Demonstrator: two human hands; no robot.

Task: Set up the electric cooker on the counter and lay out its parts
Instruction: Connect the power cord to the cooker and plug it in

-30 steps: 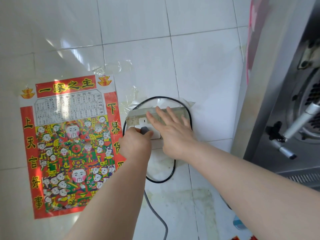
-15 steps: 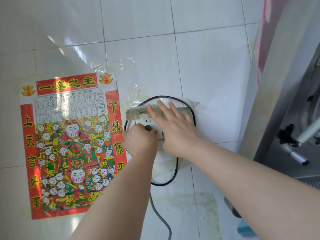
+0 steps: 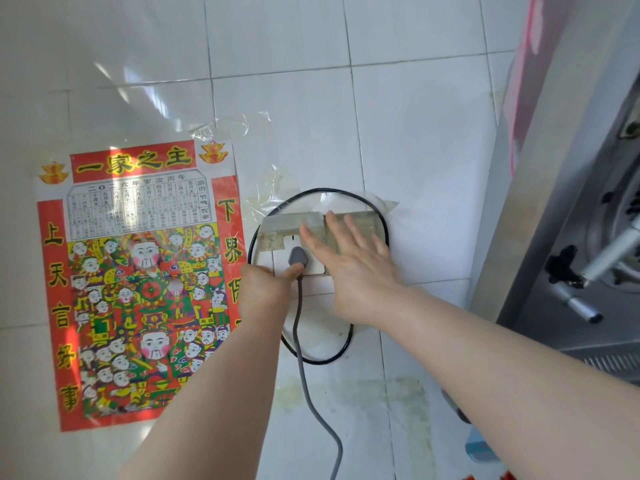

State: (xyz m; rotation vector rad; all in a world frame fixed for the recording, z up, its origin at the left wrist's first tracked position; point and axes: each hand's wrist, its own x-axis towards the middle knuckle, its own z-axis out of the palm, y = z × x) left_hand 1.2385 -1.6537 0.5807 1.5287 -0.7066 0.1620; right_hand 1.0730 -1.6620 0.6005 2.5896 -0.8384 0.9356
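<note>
A grey plug (image 3: 298, 257) sits in the white wall socket (image 3: 282, 244), and its grey cord (image 3: 300, 344) hangs down the tiles. My left hand (image 3: 265, 294) is curled just below and left of the plug, with only the thumb tip touching the plug's lower end. My right hand (image 3: 355, 268) lies flat with fingers spread over the right part of the socket plate, against its taped clear cover (image 3: 294, 221). The cooker itself is out of view.
A thin black cable (image 3: 322, 191) loops around the socket on the white tiled wall (image 3: 415, 133). A red and yellow printed poster (image 3: 138, 282) is taped to the left. A stainless steel range hood (image 3: 571, 237) juts out at the right.
My left hand has slid down and left off the plug, so the grey plug now shows seated in the socket. The right hand stays flat on the socket plate.
</note>
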